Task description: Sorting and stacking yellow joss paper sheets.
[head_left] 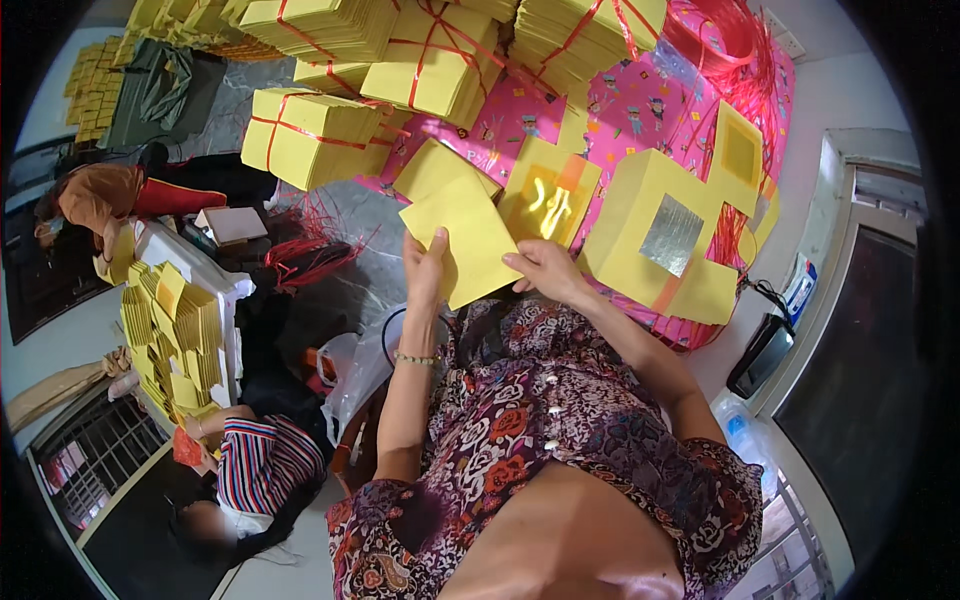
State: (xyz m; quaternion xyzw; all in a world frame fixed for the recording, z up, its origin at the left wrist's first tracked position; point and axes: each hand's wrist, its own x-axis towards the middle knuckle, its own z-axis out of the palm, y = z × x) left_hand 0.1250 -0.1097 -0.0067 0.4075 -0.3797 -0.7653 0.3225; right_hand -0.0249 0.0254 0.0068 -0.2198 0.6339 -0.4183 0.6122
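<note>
Between my hands, above the near edge of the table, is a plain yellow paper sheet (470,235); whether it is one sheet or a thin stack I cannot tell. My left hand (425,268) grips its left edge, thumb flat on top and fingers underneath. At the lower right edge, my right hand (545,270) pinches the paper between thumb and fingers. Just beyond lies yellow paper with a shiny gold panel (548,205) and an orange strip. Another yellow sheet (430,170) is partly hidden behind the held one. To the right sits a yellow paper stack with a silver square (672,235).
Yellow paper bundles (430,65) tied with red string fill the far side of the pink patterned table cover (625,100). Red plastic strands (745,60) hang at the far right. On the left, two people work beside a table heaped with yellow paper (175,330). A plastic bag (360,365) is nearby.
</note>
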